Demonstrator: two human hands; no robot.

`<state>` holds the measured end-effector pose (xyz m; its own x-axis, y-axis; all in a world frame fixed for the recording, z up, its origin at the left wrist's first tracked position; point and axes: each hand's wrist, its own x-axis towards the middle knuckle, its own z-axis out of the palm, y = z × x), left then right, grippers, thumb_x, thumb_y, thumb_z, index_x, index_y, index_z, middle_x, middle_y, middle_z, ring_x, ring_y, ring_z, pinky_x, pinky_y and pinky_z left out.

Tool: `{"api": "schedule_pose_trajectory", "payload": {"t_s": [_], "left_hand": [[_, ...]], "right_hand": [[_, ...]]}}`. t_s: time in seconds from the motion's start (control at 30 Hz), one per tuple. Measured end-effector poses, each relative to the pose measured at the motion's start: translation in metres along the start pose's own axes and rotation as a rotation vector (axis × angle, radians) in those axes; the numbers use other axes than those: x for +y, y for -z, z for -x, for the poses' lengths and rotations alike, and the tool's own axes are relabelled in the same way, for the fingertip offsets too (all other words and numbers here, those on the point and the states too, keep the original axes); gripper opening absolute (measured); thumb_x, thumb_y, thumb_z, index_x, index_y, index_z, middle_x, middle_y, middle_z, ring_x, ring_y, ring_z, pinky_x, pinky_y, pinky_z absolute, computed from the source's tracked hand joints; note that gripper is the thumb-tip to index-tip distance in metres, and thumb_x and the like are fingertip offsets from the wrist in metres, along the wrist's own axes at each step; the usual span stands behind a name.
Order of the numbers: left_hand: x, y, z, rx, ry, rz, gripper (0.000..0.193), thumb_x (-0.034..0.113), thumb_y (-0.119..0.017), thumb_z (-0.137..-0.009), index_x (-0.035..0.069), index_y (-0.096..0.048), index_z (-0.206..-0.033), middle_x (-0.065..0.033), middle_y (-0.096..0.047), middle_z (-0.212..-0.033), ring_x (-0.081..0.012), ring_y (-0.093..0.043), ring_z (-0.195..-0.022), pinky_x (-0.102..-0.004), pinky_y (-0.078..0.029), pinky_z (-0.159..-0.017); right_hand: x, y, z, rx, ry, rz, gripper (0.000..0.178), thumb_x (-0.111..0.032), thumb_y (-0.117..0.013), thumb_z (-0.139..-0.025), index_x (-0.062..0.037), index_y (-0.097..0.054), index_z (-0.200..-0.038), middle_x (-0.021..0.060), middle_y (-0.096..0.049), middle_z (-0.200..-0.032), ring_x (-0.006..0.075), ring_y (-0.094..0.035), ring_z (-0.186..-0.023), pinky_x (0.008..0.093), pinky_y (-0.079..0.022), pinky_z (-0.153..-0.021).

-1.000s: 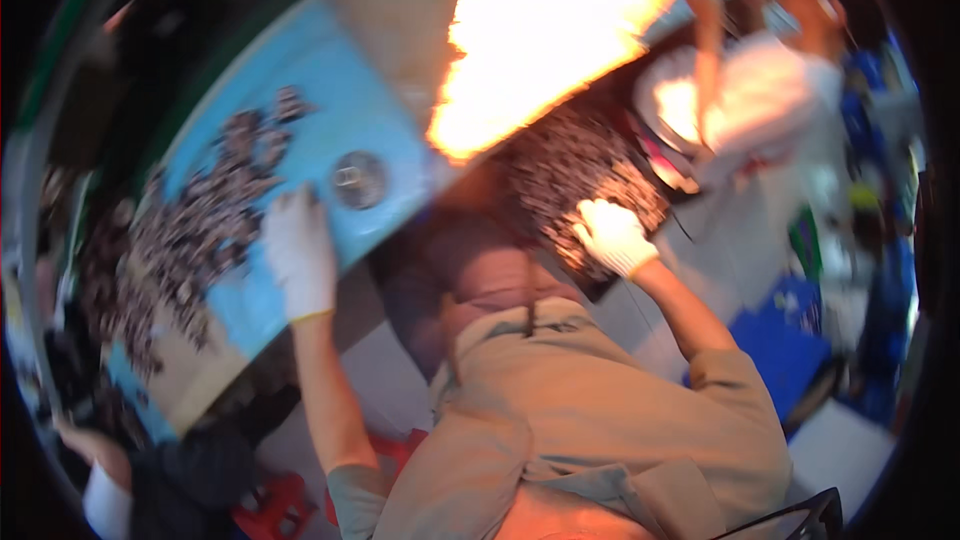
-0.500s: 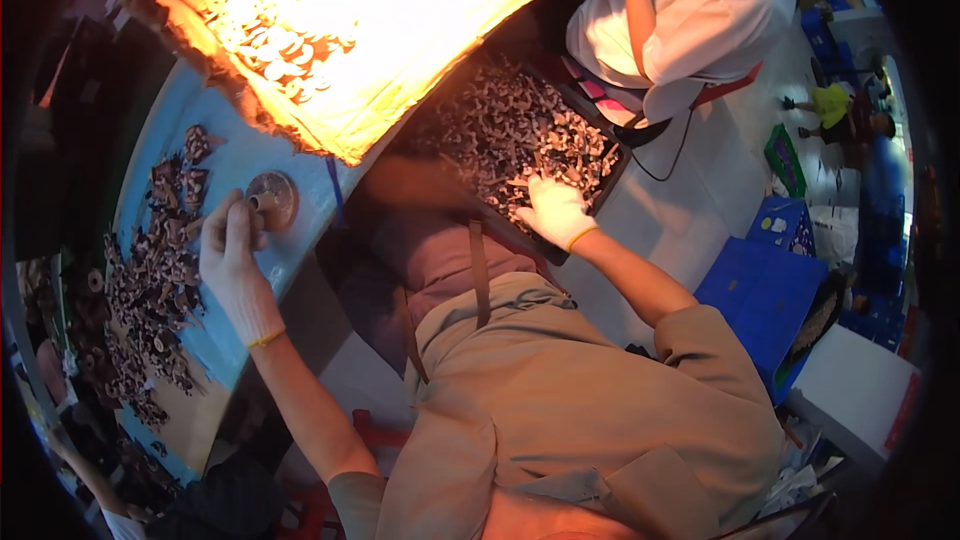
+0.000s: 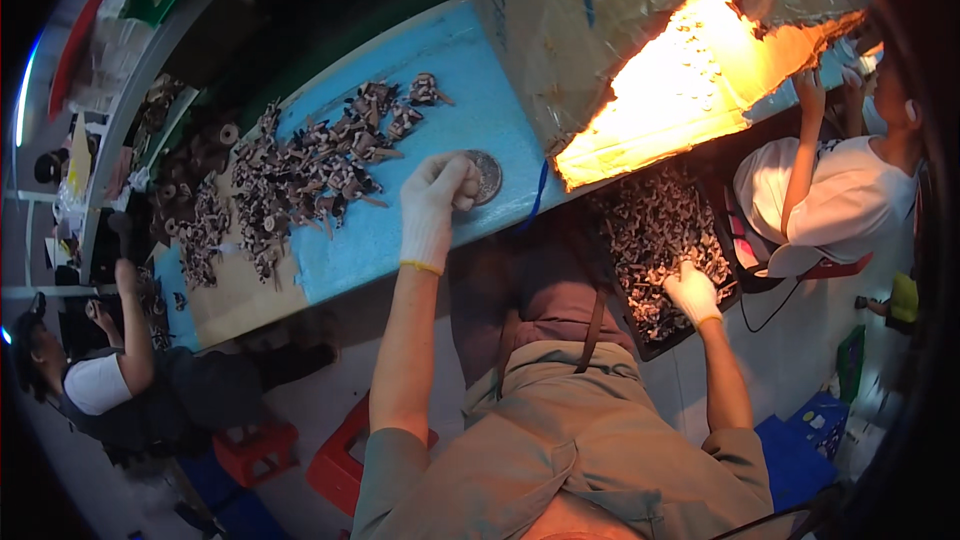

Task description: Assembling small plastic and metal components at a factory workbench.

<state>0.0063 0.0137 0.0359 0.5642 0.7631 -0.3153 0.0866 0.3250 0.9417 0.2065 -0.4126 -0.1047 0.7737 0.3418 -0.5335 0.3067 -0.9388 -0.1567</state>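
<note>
Small brown pieces (image 3: 655,252), irregular and pronged, heaped in a dark tray (image 3: 652,348) at 3 o'clock of the view. Judged light singly and fairly stiff, probably more rough than slippery, with slender ends likely to snag on neighbours and perhaps to break under a hard squeeze; exact material not discernible. Best taken one at a time by the thickest part, in a light pinch, rather than by a projecting end. At 5 o'clock within the tray, gloved right hand (image 3: 692,293), lowered onto the heap and touching pieces; cannot tell about any closing on one. At 10 o'clock from the tray, over the blue desk (image 3: 490,70), gloved left hand (image 3: 438,190), well apart from the right and curled into a loose fist against the outline of a round greyish disc (image 3: 488,178); cannot tell about contact with the disc or contents of the curl. At 9 o'clock from the disc, a spread pile of similar pieces (image 3: 325,162). At 12 o'clock from the tray, a torn cardboard box (image 3: 540,50), brightly lit inside. At 2 o'clock, a co-worker (image 3: 845,185) in white; at 8 o'clock, a red stool (image 3: 345,455).
</note>
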Motion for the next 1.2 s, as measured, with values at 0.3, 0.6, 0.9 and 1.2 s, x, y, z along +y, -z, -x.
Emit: {"api": "schedule_pose_trajectory", "payload": {"t_s": [0.3, 0.6, 0.9, 1.2], "left_hand": [[0.005, -0.001, 0.001, -0.055, -0.007, -0.022, 0.031, 0.02, -0.069, -0.104, -0.006, -0.071, -0.121, -0.0054, -0.073, -0.095, -0.0091, -0.065, -0.073, -0.022, -0.048, -0.061], [0.001, 0.005, 0.003, -0.08, 0.004, 0.009, 0.033, 0.023, -0.064, -0.107, -0.005, -0.072, -0.124, -0.0043, -0.072, -0.09, -0.0079, -0.062, -0.069, -0.0229, -0.049, -0.06], [-0.004, 0.014, 0.001, -0.073, 0.016, 0.057, 0.036, 0.026, -0.061, -0.109, -0.003, -0.072, -0.125, -0.0041, -0.071, -0.084, -0.0098, -0.063, -0.068, -0.0242, -0.05, -0.06], [0.003, -0.018, -0.01, -0.003, -0.186, 0.379, 0.049, 0.025, -0.066, -0.107, -0.008, -0.057, -0.143, -0.0137, -0.069, -0.128, -0.0185, -0.063, -0.117, -0.0327, -0.05, -0.105]], "right_hand": [[-0.173, 0.101, 0.068, -0.341, 0.5, -1.136, 0.034, -0.021, -0.069, -0.106, -0.0007, -0.063, -0.133, 0.0035, -0.071, -0.097, 0.0063, -0.064, -0.077, 0.0227, -0.05, -0.062], [-0.347, 0.103, 0.044, 0.161, 0.708, -0.62, 0.042, -0.039, -0.067, -0.103, -0.0018, -0.06, -0.122, 0.0229, -0.075, -0.097, 0.0397, -0.076, -0.093, 0.0491, -0.059, -0.08], [-0.378, 0.139, 0.048, 0.226, 0.87, -0.039, 0.039, -0.034, -0.061, -0.103, 0.0005, -0.062, -0.121, 0.0241, -0.076, -0.097, 0.0446, -0.075, -0.089, 0.0519, -0.061, -0.076], [-0.391, 0.137, 0.043, 0.38, 1.2, 0.521, 0.022, -0.02, -0.064, -0.094, 0.0015, -0.068, -0.094, 0.0184, -0.073, -0.076, 0.0386, -0.076, -0.065, 0.0505, -0.061, -0.058]]}}
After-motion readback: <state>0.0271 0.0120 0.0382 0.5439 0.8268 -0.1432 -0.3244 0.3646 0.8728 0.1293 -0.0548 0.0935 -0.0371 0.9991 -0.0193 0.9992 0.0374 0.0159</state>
